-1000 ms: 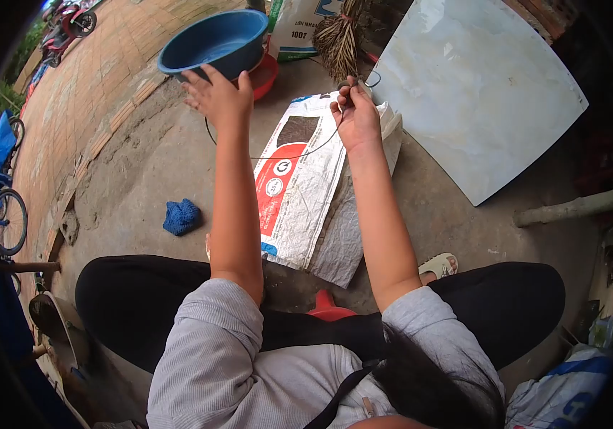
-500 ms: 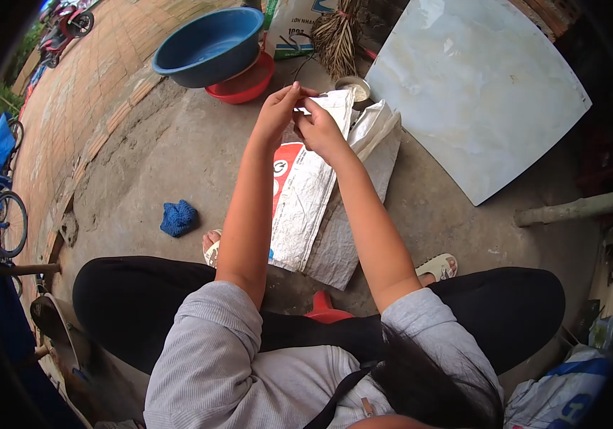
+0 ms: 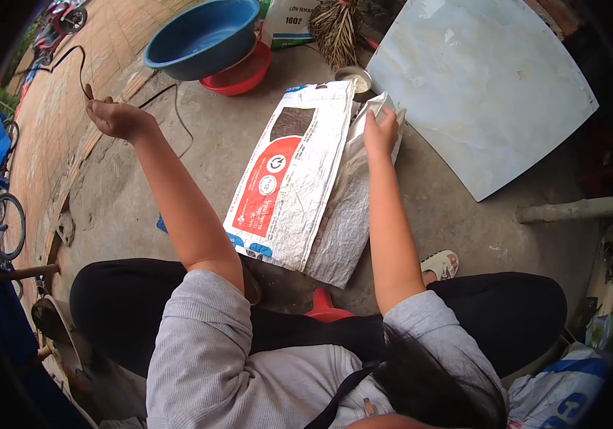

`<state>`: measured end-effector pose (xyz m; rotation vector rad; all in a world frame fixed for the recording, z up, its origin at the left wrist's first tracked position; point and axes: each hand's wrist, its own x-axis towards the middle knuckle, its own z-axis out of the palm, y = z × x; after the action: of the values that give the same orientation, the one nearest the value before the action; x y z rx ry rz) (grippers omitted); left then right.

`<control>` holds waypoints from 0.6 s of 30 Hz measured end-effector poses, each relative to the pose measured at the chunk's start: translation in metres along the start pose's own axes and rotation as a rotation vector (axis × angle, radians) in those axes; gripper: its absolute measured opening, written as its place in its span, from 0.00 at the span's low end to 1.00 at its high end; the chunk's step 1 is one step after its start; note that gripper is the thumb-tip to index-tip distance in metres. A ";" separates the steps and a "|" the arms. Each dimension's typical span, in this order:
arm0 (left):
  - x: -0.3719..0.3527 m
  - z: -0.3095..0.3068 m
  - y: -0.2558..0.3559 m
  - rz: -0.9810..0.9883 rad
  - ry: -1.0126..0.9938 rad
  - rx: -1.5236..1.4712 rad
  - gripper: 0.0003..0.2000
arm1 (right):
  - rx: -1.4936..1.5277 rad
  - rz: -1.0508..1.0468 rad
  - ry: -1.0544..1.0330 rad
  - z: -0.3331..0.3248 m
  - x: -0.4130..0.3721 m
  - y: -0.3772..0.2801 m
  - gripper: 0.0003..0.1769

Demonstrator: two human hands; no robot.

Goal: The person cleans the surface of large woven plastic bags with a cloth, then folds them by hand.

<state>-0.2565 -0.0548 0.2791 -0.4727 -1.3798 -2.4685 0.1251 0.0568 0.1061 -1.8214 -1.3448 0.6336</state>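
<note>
Out to the left, over the paving edge, my left hand (image 3: pixel 112 119) is closed around a thin dark cord (image 3: pixel 83 68). The cord loops up beyond the fingers, and a length of it trails behind the wrist toward the ground. My right hand (image 3: pixel 381 134) grips the upper edge of a plain whitish woven sack (image 3: pixel 342 239). Against that lies a flat white sack (image 3: pixel 306 179) with a red printed panel, on the concrete between my feet. A small bowl (image 3: pixel 354 80) with pale contents stands just beyond the sacks' top end.
A blue basin (image 3: pixel 203 39) sits on a red basin (image 3: pixel 238 71) at the upper left. Beside them are a printed bag (image 3: pixel 292 25) and a straw broom (image 3: pixel 333 36). A large marbled panel (image 3: pixel 485 93) lies at right, near a wooden pole (image 3: pixel 574 209). Blue knitted fabric (image 3: pixel 162 224) shows beside my left arm.
My hands have parted from above the sack. The left swung far left with the cord; the right moved right onto the plain sack's edge. The red printed panel is now uncovered.
</note>
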 end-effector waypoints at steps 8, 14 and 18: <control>-0.073 -0.012 -0.166 0.385 -0.829 1.037 0.11 | 0.624 0.833 0.450 -0.042 0.008 0.125 0.35; -0.154 -0.141 -0.272 -0.194 -1.178 1.334 0.11 | 1.185 1.148 0.180 -0.024 -0.032 0.196 0.41; -0.190 -0.146 -0.254 -0.299 -1.173 1.411 0.11 | 1.127 1.086 -0.125 -0.027 -0.059 0.218 0.46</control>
<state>-0.2041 -0.0364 -0.0658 -1.3582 -3.1605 -0.5479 0.2494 -0.0382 -0.0583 -1.3507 0.1964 1.6375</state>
